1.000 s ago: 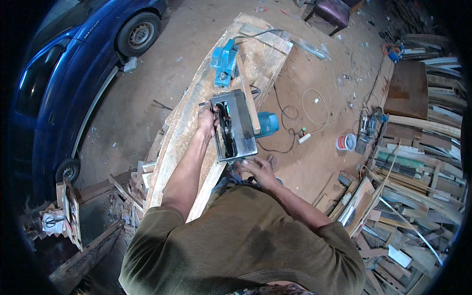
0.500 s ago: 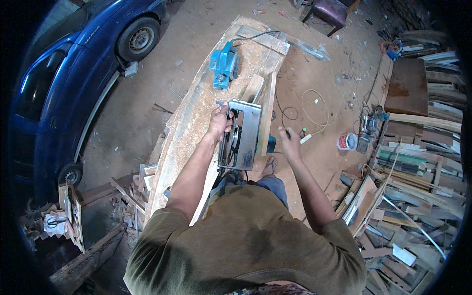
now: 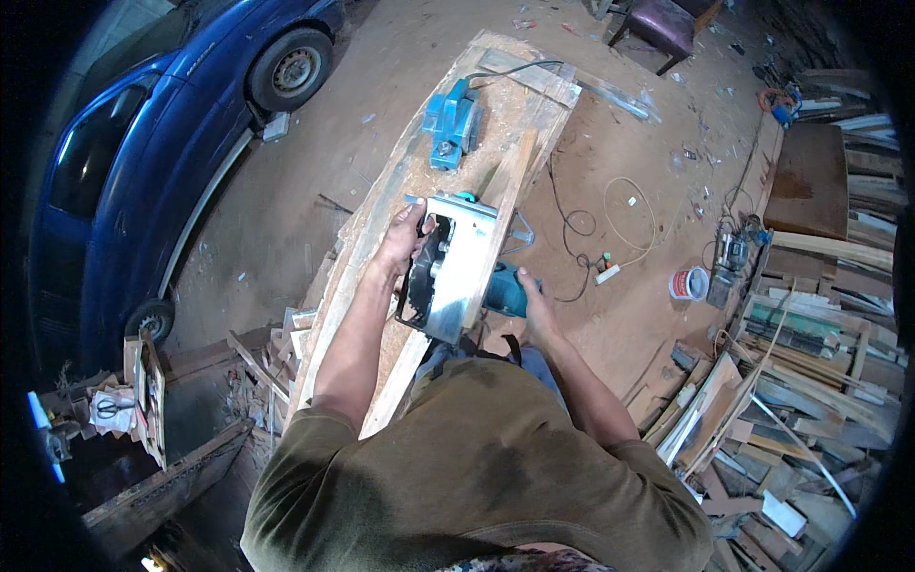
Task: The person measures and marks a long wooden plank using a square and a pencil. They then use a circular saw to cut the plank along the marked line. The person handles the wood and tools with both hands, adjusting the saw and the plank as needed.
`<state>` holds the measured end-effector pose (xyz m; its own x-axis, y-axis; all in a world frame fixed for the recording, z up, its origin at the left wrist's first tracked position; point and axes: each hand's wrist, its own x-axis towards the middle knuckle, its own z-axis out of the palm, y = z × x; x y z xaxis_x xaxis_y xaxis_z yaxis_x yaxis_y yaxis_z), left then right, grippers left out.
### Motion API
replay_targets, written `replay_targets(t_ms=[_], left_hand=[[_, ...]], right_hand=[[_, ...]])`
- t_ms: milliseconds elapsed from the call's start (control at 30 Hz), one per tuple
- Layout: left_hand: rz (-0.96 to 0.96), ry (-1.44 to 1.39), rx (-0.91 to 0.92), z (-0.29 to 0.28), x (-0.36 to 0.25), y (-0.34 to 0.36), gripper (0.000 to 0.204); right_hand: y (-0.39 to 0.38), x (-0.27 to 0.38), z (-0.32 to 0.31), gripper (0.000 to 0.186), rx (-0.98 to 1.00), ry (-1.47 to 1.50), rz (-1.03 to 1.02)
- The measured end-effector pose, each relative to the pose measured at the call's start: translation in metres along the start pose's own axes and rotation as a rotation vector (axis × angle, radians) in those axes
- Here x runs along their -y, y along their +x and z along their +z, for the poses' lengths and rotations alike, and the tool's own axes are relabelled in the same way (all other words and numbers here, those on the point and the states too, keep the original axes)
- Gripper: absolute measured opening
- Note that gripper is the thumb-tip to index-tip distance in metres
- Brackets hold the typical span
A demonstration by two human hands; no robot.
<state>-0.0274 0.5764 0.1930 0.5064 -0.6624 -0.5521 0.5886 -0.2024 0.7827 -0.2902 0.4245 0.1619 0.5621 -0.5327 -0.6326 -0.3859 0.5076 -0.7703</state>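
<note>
A circular saw [image 3: 457,257] is tipped on its side above the bench's near end, its flat metal base plate showing and its dark blade guard to the left. My left hand [image 3: 402,243] grips the far left corner of that plate. On the other side, my right hand [image 3: 541,310] is closed around the end of the saw's teal motor housing, thumb on top; its other fingers are mostly hidden. A narrow wooden strip [image 3: 515,186] runs along the plate's right edge and extends beyond it toward the far side.
A blue electric planer [image 3: 453,129] lies on the shaving-strewn plank bench [image 3: 348,243]. Cords [image 3: 572,229] trail over the floor at right, near a white bucket [image 3: 688,283]. Stacked scrap timber [image 3: 810,362] fills the right side. A blue car [image 3: 143,162] stands left, a chair [image 3: 658,33] far off.
My right hand has come in from the right, from off the saw, onto its motor housing. The saw has tilted, so its plate faces up more and the motor shows. My left hand keeps its grip.
</note>
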Motion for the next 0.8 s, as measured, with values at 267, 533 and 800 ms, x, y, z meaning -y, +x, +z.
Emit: replay_targets(t_ms=[267, 533, 800], left_hand=[[0.029, -0.024, 0.057, -0.004, 0.009, -0.006, 0.033], [-0.038, -0.09, 0.14, 0.01, 0.01, -0.001, 0.031], [0.37, 0.547, -0.27, 0.033, 0.047, -0.028, 0.045]], right_hand=[[0.013, -0.039, -0.015, 0.067, 0.082, -0.203, 0.029], [0.1, 0.009, -0.024, 0.05, 0.459, -0.239, -0.213], [0.1, -0.027, -0.006, 0.03, 0.541, 0.612, 0.22]])
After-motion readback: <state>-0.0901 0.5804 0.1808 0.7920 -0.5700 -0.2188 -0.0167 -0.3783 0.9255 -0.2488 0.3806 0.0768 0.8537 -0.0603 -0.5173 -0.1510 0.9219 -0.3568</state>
